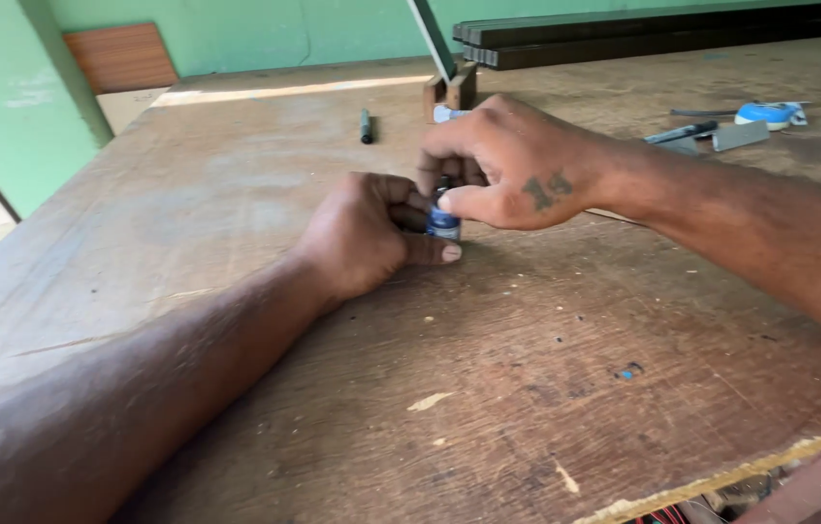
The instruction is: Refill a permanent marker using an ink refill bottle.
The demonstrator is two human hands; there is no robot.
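A small blue and silver bottle-like object (444, 223) stands on the worn wooden table (527, 388). My left hand (362, 233) curls around its lower part, thumb stretched along the table beneath it. My right hand (507, 165) comes from the right and pinches its top with thumb and fingers. Most of the object is hidden by my fingers.
A dark marker (366, 125) lies further back. A small wooden block (450, 90) props a slanted strip behind my hands. Tools and a blue and white item (767, 114) lie at the far right. Dark bars (662, 29) are stacked along the back edge.
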